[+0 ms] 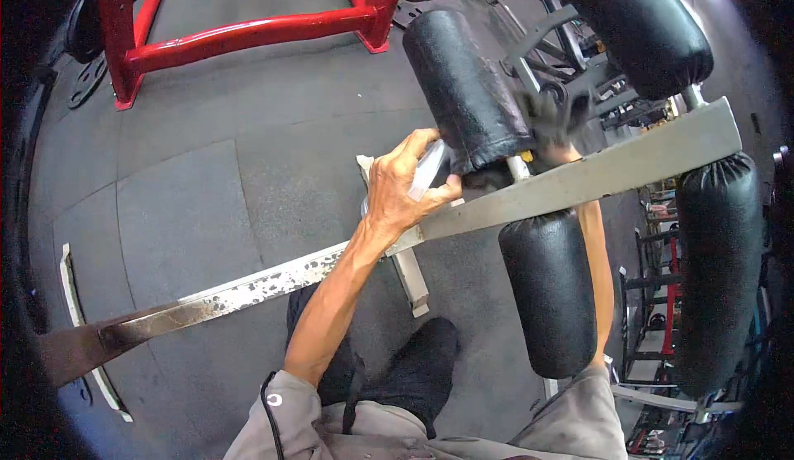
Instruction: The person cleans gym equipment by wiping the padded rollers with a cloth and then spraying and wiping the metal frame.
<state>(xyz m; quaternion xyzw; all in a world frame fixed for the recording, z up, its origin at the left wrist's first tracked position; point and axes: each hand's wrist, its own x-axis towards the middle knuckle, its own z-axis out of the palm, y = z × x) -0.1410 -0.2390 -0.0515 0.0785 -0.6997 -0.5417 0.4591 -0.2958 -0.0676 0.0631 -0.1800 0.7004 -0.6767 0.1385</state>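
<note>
Black padded roller (463,80), just beyond the pale beam (595,177), looks to be what's being worked, the left hand (399,181) clasping a whitish translucent object (428,169) left of its near end, the right hand (557,128) too blurred to tell its grip, steady control seemingly called for next!

My bare left forearm (335,299) slants up and to the right into a nearly straight wrist (382,233), the back of my left hand (399,181) facing up, its fingers (420,140) bent and the thumb (445,191) reaching out across from them in a pinching curve. My right forearm (603,286) stretches forward, partly hidden along its length. My right hand (562,151) is too blurred for me to make out its grip.
</note>
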